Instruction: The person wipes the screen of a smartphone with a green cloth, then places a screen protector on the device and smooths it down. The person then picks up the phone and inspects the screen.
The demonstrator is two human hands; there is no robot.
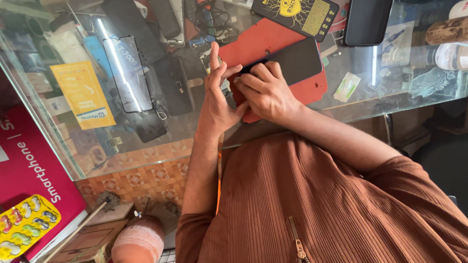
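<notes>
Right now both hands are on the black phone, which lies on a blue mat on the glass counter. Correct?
Not quite: the mat is red, not blue. The head view shows both the left hand and the right hand at the near end of the black phone, which lies on that mat on the glass counter.

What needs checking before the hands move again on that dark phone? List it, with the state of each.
1. Phone lies flat on the red mat: ok.
2. Right hand rests on the phone's near end: ok.
3. Left hand at the phone's corner, fingers raised: ok.
4. What the fingertips pinch, if anything: cannot tell, too small.
5. Mat fully on the glass counter: ok.
6. Clutter near the mat, a small white packet and a black case: not ok, close by.
</notes>
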